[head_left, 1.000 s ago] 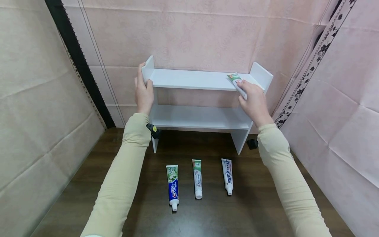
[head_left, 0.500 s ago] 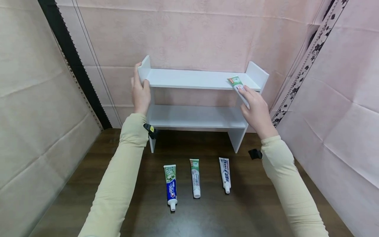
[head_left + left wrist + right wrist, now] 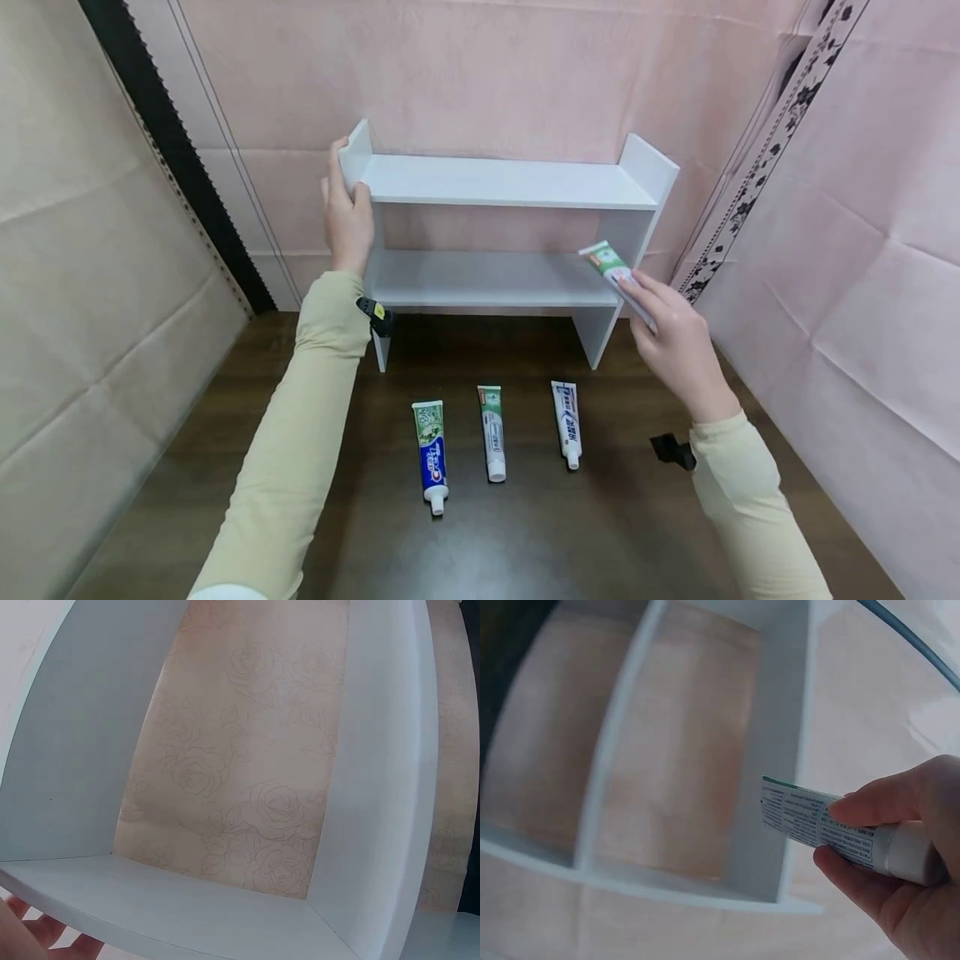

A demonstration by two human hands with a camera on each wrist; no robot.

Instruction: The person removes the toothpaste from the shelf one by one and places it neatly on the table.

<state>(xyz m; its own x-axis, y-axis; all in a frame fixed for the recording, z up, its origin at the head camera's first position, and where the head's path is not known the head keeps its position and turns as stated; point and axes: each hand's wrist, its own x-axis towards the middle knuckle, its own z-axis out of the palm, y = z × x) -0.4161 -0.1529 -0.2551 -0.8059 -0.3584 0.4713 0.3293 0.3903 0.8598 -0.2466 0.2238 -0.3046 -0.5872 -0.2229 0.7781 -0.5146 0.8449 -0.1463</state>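
A white two-tier shelf (image 3: pixel 495 287) stands against the back cloth. My left hand (image 3: pixel 349 218) grips the upper part of its left side panel, fingers along the outside; in the left wrist view, fingers (image 3: pixel 49 930) show at the panel's edge. My right hand (image 3: pixel 678 350) pinches a green and white toothpaste tube (image 3: pixel 609 265) in front of the shelf's right side, apart from it. The right wrist view shows small print on this tube (image 3: pixel 810 817), its cap end toward the palm.
On the dark wooden table (image 3: pixel 495 550) lie a green and blue toothpaste tube (image 3: pixel 431 454), a green and white toothpaste tube (image 3: pixel 492 437) and a blue and white toothpaste tube (image 3: pixel 567 425), caps toward me. Cloth walls enclose the back and sides.
My right hand has drawn the toothpaste tube back and down from the upper board, toward me and the right. The left hand keeps its hold on the shelf. The head view has shifted slightly.
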